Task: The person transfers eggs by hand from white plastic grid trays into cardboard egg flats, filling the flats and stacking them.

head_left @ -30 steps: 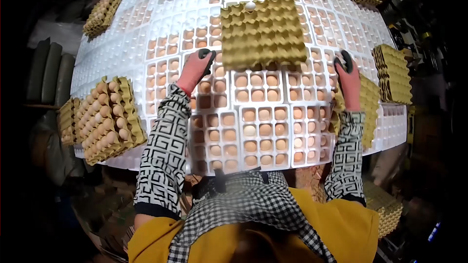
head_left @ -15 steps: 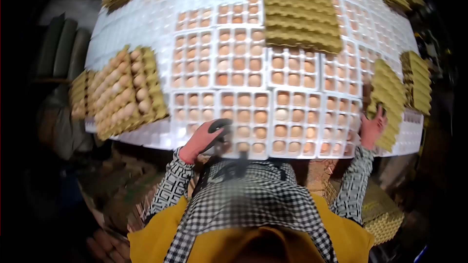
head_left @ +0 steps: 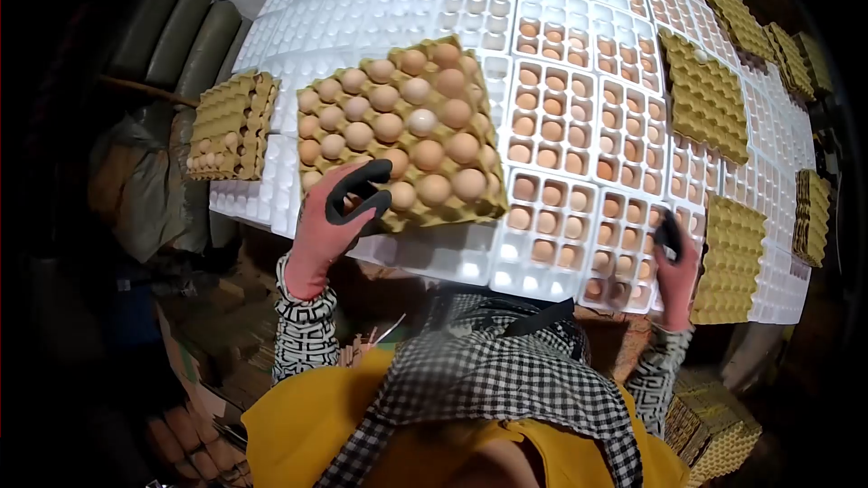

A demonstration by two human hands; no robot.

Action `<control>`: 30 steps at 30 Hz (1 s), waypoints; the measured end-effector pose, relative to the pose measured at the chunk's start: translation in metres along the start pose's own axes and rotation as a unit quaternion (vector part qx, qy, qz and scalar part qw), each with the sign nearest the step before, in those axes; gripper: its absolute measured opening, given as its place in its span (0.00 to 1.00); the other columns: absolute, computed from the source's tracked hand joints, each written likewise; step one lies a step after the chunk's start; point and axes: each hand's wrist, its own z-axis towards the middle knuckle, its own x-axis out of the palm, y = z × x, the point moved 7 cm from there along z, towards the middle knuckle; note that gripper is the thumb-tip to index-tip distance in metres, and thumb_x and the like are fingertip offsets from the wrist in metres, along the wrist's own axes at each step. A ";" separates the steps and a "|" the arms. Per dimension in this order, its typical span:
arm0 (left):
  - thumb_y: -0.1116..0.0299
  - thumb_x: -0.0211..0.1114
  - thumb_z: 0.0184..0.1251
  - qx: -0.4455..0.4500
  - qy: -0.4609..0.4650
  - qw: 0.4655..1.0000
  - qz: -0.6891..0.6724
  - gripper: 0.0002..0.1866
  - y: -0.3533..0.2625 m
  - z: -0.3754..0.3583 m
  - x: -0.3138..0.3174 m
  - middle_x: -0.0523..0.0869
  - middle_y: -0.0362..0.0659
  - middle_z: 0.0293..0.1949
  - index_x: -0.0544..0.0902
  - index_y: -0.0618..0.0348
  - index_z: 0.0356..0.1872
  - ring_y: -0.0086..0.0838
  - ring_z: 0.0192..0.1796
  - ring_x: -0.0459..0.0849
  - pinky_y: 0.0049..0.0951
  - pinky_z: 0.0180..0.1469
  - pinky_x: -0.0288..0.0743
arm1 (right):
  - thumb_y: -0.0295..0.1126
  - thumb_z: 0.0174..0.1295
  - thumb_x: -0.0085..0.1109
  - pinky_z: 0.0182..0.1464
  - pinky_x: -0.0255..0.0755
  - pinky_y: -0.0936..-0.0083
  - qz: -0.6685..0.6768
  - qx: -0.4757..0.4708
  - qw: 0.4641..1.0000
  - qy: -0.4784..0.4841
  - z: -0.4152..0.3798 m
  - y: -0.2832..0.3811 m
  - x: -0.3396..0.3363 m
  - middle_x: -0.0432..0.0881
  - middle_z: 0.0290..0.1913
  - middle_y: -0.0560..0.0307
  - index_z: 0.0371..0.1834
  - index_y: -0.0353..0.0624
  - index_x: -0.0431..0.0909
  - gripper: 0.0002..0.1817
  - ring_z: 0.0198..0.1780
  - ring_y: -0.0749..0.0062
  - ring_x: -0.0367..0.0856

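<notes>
My left hand (head_left: 330, 226), in a pink glove with dark grey fingers, is over the front left corner of a pulp egg tray (head_left: 497, 188) full of brown eggs. Its thumb and fingers are apart, beside the front row; no egg shows between them. A paler egg (head_left: 421, 121) lies mid-tray. My right hand (head_left: 676, 271), gloved alike and slightly blurred, is at the right edge of a white egg tray (head_left: 588, 305) holding brown eggs. Its fingers stretch forward with nothing visible in them. Close by on the right lies an upside-down or bare pulp tray (head_left: 731, 258).
White trays, many with eggs, cover the table. Another pulp tray with a few eggs (head_left: 233, 126) sits at the left, and a pulp tray stack (head_left: 710, 95) at the right. Dark sacks (head_left: 167, 27) stand beyond the left edge; bundled pulp trays (head_left: 714, 429) are below right.
The view has swung left, bringing the full pulp tray nearer the middle. My left hand has moved from the white trays to that tray. My right hand has come off the right pulp tray.
</notes>
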 end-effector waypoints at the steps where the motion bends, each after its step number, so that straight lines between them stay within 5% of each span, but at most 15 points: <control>1: 0.79 0.68 0.57 0.097 0.010 0.990 0.100 0.23 -0.018 0.004 -0.010 0.83 0.47 0.54 0.82 0.61 0.57 0.32 0.53 0.83 0.27 0.52 0.78 | 0.21 0.57 0.66 0.64 0.72 0.69 0.060 -0.030 0.996 0.050 0.005 0.067 0.043 0.82 0.57 0.47 0.64 0.40 0.75 0.28 0.59 0.62 0.81; 4: 0.66 0.76 0.47 0.178 0.065 0.949 0.254 0.32 -0.016 0.006 0.000 0.80 0.48 0.57 0.80 0.61 0.58 0.42 0.61 0.77 0.40 0.66 0.68 | 0.25 0.52 0.66 0.56 0.74 0.62 -0.085 -0.276 0.951 0.115 -0.004 0.225 0.128 0.80 0.54 0.48 0.60 0.43 0.77 0.28 0.55 0.56 0.80; 6: 0.58 0.78 0.44 0.231 0.059 0.889 0.391 0.35 -0.010 0.006 0.038 0.78 0.48 0.56 0.80 0.57 0.57 0.46 0.61 0.73 0.46 0.67 0.63 | 0.28 0.50 0.66 0.49 0.72 0.60 -0.260 -0.321 0.902 0.127 -0.005 0.249 0.177 0.76 0.52 0.49 0.60 0.47 0.77 0.28 0.50 0.54 0.78; 9: 0.54 0.78 0.43 0.201 0.043 0.877 0.434 0.33 -0.006 0.023 0.069 0.76 0.48 0.53 0.79 0.55 0.53 0.46 0.57 0.73 0.46 0.61 0.65 | 0.29 0.48 0.67 0.45 0.72 0.60 -0.256 -0.323 0.904 0.111 0.010 0.245 0.199 0.76 0.44 0.53 0.60 0.50 0.75 0.31 0.45 0.55 0.78; 10: 0.56 0.77 0.43 0.202 0.033 0.896 0.393 0.33 -0.007 0.027 0.061 0.76 0.48 0.53 0.79 0.55 0.53 0.46 0.57 0.74 0.46 0.61 0.66 | 0.30 0.49 0.67 0.41 0.74 0.68 -0.201 -0.318 0.919 0.119 0.015 0.244 0.188 0.78 0.43 0.56 0.60 0.49 0.74 0.30 0.42 0.63 0.80; 12: 0.60 0.76 0.44 0.199 0.018 0.929 0.312 0.31 -0.005 0.031 0.036 0.77 0.48 0.52 0.78 0.56 0.54 0.47 0.56 0.75 0.46 0.60 0.68 | 0.28 0.49 0.65 0.38 0.74 0.79 0.080 -0.111 0.980 0.147 0.024 0.214 0.163 0.79 0.43 0.60 0.62 0.46 0.73 0.32 0.40 0.75 0.80; 14: 0.71 0.71 0.50 0.091 0.021 0.978 -0.187 0.26 0.024 0.044 0.002 0.78 0.50 0.54 0.78 0.60 0.54 0.39 0.57 0.80 0.36 0.58 0.75 | 0.24 0.49 0.61 0.39 0.73 0.85 0.388 0.060 0.910 0.135 0.029 0.196 0.143 0.79 0.47 0.60 0.65 0.43 0.72 0.33 0.38 0.84 0.76; 15: 0.70 0.71 0.50 0.100 0.017 0.980 -0.173 0.26 0.021 0.050 -0.013 0.79 0.49 0.55 0.78 0.61 0.54 0.36 0.57 0.80 0.34 0.58 0.75 | 0.21 0.47 0.59 0.40 0.74 0.82 0.378 0.070 0.911 0.148 0.034 0.201 0.141 0.78 0.47 0.59 0.66 0.40 0.71 0.36 0.37 0.82 0.75; 17: 0.68 0.73 0.51 0.116 0.035 0.992 -0.031 0.28 0.003 0.065 -0.023 0.79 0.48 0.55 0.77 0.61 0.56 0.34 0.56 0.81 0.31 0.57 0.76 | 0.25 0.48 0.66 0.42 0.76 0.75 0.100 -0.073 0.975 0.186 0.041 0.235 0.156 0.78 0.48 0.51 0.67 0.48 0.71 0.37 0.36 0.73 0.78; 19: 0.59 0.74 0.52 0.101 0.102 0.954 0.262 0.28 -0.015 0.077 0.004 0.80 0.49 0.51 0.79 0.61 0.53 0.39 0.50 0.84 0.35 0.53 0.78 | 0.30 0.50 0.70 0.44 0.78 0.65 -0.218 -0.304 0.919 0.121 0.047 0.252 0.193 0.77 0.47 0.48 0.63 0.52 0.73 0.33 0.37 0.61 0.82; 20: 0.53 0.72 0.53 0.133 0.121 0.898 0.401 0.23 -0.017 0.076 0.027 0.80 0.48 0.47 0.82 0.60 0.43 0.43 0.47 0.85 0.38 0.46 0.79 | 0.34 0.51 0.70 0.44 0.77 0.62 -0.319 -0.274 0.897 0.135 0.051 0.257 0.211 0.78 0.47 0.53 0.56 0.50 0.75 0.27 0.41 0.58 0.83; 23: 0.51 0.71 0.52 0.187 0.114 0.771 0.598 0.23 -0.003 0.082 0.081 0.82 0.44 0.43 0.80 0.55 0.44 0.41 0.43 0.85 0.36 0.38 0.77 | 0.38 0.51 0.70 0.40 0.76 0.61 -0.269 -0.311 0.901 0.137 0.069 0.255 0.207 0.79 0.44 0.55 0.51 0.51 0.75 0.23 0.43 0.57 0.83; 25: 0.49 0.71 0.52 0.162 0.081 0.829 0.529 0.26 -0.012 0.089 0.060 0.82 0.45 0.44 0.79 0.55 0.47 0.40 0.44 0.85 0.38 0.40 0.78 | 0.37 0.51 0.69 0.38 0.76 0.62 -0.160 -0.263 0.943 0.123 0.083 0.260 0.187 0.80 0.42 0.55 0.52 0.51 0.75 0.24 0.42 0.56 0.83; 26: 0.49 0.71 0.51 0.150 0.064 0.853 0.495 0.28 -0.016 0.089 0.045 0.83 0.46 0.45 0.79 0.54 0.49 0.40 0.45 0.85 0.39 0.41 0.78 | 0.35 0.53 0.67 0.38 0.77 0.62 -0.186 -0.311 0.932 0.017 0.088 0.269 0.179 0.81 0.44 0.54 0.54 0.52 0.75 0.23 0.41 0.56 0.84; 30: 0.52 0.66 0.58 0.112 -0.004 0.894 0.434 0.29 -0.025 0.090 0.006 0.81 0.50 0.53 0.76 0.51 0.60 0.40 0.53 0.84 0.44 0.50 0.78 | 0.32 0.58 0.57 0.35 0.78 0.64 -0.306 -0.397 0.860 0.094 0.097 0.279 0.211 0.78 0.45 0.48 0.52 0.52 0.78 0.17 0.40 0.56 0.85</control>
